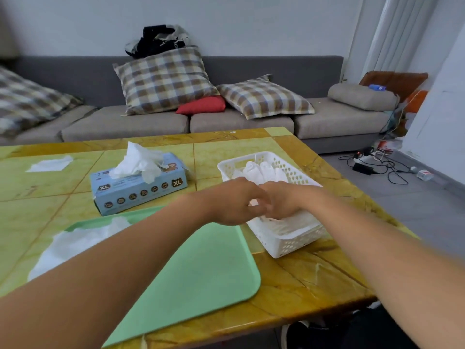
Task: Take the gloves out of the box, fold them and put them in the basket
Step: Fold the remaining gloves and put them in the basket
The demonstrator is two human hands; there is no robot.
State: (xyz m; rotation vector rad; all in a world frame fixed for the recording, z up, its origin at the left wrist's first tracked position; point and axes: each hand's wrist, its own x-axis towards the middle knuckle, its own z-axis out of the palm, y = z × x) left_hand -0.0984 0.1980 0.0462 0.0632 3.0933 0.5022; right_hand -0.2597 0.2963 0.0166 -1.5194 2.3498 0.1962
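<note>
- My left hand (235, 205) and right hand (284, 201) meet over the near end of the basket (289, 244), fingers curled, pinching something white; likely a folded glove, mostly hidden.
- Folded gloves (261, 170) lie beyond my hands, long axes pointing away from me.
- Box (138, 187) left of my hands, glove (138, 163) sticking up.
- Risk: fold may spring open on release, judging by the thin material.
</note>
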